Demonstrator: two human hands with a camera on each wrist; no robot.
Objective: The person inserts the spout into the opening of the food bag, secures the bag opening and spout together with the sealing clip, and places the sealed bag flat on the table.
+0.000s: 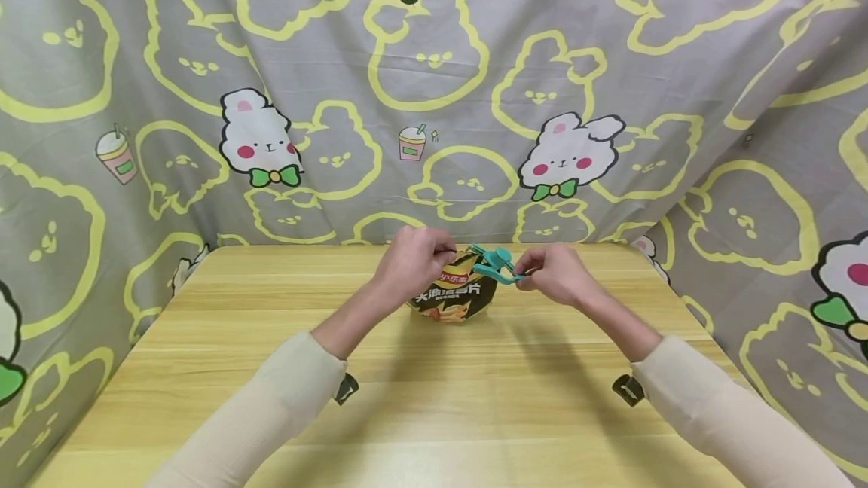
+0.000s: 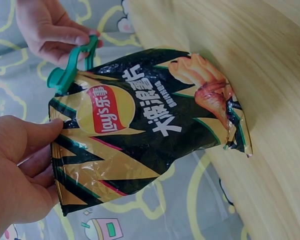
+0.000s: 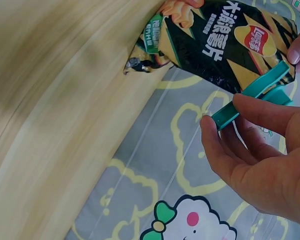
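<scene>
Two-Handed Hold at the 12 O'Clock End

The snack bag (image 1: 453, 295), black and gold with a red-and-yellow Lay's logo, is held upright at the 12 o'clock end of the tabletop (image 1: 434, 413), its printed front turned toward 6 o'clock. Its upper edge is pinched near the 11 o'clock corner by the left hand (image 1: 411, 263), the thumb being pressed against the printed front. The green clip (image 1: 500, 256) is positioned at the 1 o'clock corner of the bag, with one arm seen in front of the printed face; whether the clip is closed on the bag cannot be told. The handle end of the clip is gripped between thumb and fingers by the right hand (image 1: 559, 274), at 3 o'clock from the bag. The forearms are partly covered by pale sleeves (image 1: 258, 405), seen at 7 and 5 o'clock. From 9 through 3 o'clock, the tabletop is bordered by grey cloth (image 1: 312, 36) printed with yellow outlines
</scene>
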